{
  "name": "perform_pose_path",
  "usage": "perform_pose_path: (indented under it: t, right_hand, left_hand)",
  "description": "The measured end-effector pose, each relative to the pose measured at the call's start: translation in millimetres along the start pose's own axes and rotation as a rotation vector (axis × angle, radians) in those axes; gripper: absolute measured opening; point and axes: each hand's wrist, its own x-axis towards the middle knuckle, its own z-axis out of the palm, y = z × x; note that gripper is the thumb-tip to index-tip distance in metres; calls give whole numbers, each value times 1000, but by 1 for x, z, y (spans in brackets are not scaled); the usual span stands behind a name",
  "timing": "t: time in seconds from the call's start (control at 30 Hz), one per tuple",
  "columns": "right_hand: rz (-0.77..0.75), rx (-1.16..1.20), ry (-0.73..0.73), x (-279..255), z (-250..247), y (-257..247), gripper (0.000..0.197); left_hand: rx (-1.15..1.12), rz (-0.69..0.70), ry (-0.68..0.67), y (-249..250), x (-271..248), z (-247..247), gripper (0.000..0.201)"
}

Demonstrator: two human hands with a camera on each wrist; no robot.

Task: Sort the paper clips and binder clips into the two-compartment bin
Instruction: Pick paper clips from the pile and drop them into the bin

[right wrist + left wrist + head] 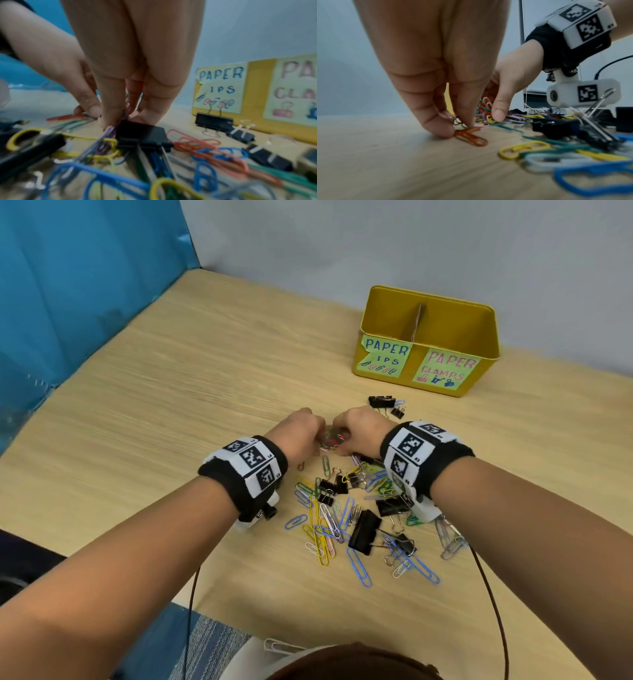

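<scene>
- The person's left hand (299,429) is reaching down to the table (178,392), and its fingertips (440,129) are pinching the end of an orange paper clip (471,138) lying flat on the wood.
- The right hand (361,431) is sitting just beside it. Its fingers (109,119) are pinching a small bunch of thin purple paper clips (111,129), but blur is making them hard to count.
- A black binder clip (142,135) is lying right under those fingers.
- The mixed pile of clips (356,522) is lying between the two wrists, partly hidden by the right wristband (421,457).
- The yellow bin (426,340) is standing well apart, further back on the table. Its inside is hidden from view.
- One label is torn, showing only "PAPER IPS" (385,356).
</scene>
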Motion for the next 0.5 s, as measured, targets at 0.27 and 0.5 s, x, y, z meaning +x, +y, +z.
perform_pose_path:
  t: [0.27, 0.5]
  right_hand:
    - [164, 1102, -13, -9, -15, 51, 21]
    - [153, 1446, 365, 2, -90, 78, 21]
  left_hand:
    - [-731, -39, -156, 1, 25, -18, 22]
    - [-883, 71, 67, 36, 78, -83, 27]
